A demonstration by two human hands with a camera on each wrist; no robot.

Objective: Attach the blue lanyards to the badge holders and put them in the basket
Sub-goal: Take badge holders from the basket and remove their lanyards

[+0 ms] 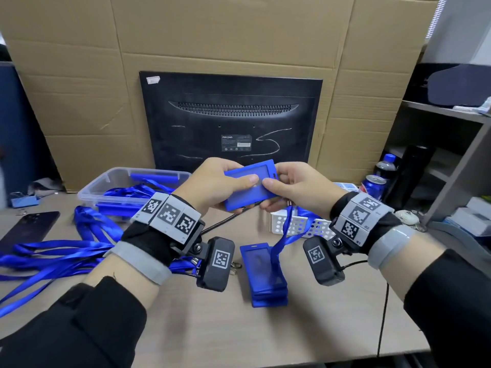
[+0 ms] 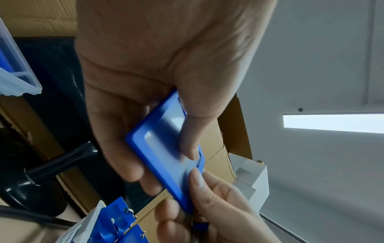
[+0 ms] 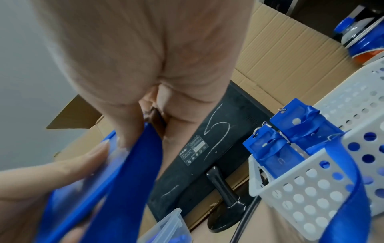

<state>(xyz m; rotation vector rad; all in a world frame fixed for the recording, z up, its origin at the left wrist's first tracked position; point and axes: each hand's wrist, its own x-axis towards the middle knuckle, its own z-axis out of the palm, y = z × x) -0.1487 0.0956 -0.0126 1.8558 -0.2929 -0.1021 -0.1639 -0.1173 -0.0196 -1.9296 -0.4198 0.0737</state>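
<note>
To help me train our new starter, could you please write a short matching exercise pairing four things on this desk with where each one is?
1. badge holder
2. white basket
3. phone
4. stack of holders

A. far left of the desk
B. between both hands
C. below the right hand
D. near desk edge, between the wrists

Pairs: 1-B, 2-C, 3-A, 4-D

A black monitor (image 1: 230,120) stands before cardboard (image 1: 212,30), phone (image 1: 29,228) left.
</note>
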